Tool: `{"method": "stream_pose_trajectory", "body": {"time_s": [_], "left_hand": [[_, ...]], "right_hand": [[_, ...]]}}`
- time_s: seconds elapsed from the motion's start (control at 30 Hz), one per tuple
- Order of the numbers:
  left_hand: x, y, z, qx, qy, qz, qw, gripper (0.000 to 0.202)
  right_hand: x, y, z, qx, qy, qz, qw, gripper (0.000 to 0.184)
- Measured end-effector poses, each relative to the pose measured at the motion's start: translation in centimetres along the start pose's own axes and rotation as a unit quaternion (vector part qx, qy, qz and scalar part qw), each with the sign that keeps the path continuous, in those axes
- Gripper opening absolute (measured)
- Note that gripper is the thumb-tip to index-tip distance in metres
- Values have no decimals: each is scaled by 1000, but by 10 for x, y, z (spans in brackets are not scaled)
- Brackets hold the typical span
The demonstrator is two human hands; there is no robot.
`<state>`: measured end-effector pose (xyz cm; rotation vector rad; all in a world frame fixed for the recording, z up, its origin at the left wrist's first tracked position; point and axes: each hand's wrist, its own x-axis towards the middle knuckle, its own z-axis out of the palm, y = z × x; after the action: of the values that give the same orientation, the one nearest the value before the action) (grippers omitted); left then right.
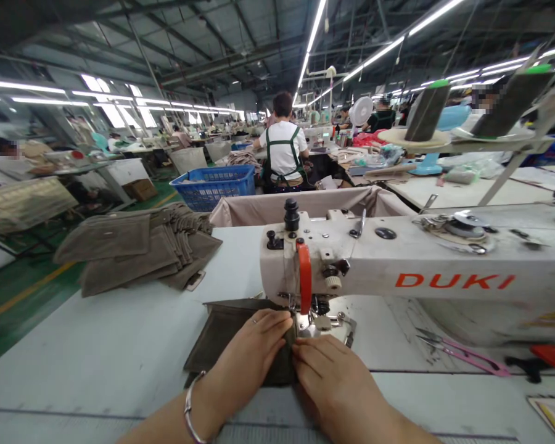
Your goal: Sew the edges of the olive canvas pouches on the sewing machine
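A dark olive-brown fabric piece [229,330] lies on the sewing machine's bed, its right edge by the needle area. My left hand [254,345], with a ring and a bracelet on the wrist, rests on top of it. Its fingers stretch out flat toward the presser foot. Along the right edge, my right hand [328,370] has its fingers bent and closed on the fabric; the thumb is hidden. Directly over my fingertips stands the white sewing machine's head [277,262], with an orange guard [304,277]. The needle itself cannot be made out.
A heap of similar fabric pieces [134,246] lies at the table's left. Pink-handled thread snips [467,354] lie right of my hands. Beyond are a pink cloth-lined bin [254,206], a blue crate [217,185], thread cones [428,111] and a person [283,148] facing away.
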<state>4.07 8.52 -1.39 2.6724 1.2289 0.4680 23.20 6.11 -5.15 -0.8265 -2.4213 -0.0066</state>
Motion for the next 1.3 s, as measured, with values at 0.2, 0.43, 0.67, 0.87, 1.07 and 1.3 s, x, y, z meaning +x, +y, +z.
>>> {"method": "stream_pose_trajectory", "body": {"time_s": [0.2, 0.43, 0.67, 0.87, 1.07, 1.3], "left_hand": [[-2, -5, 5, 15, -6, 12, 1000, 42], [2, -10, 1, 8, -19, 26, 999, 37], [2, -8, 2, 11, -11, 24, 1000, 37], [3, -9, 4, 22, -8, 22, 999, 35], [3, -9, 5, 16, -6, 33, 999, 38], [-10, -7, -5, -25, -48, 4, 999, 54]], "right_hand": [[1, -1, -3, -3, 23, 2, 1000, 17], [0, -5, 1, -29, 31, 12, 999, 15], [1, -7, 1, -7, 23, 21, 999, 14], [4, -7, -2, 6, 26, 32, 999, 12], [2, -10, 6, 15, 14, 26, 999, 8], [9, 1, -57, 114, -124, 70, 983, 41]]}}
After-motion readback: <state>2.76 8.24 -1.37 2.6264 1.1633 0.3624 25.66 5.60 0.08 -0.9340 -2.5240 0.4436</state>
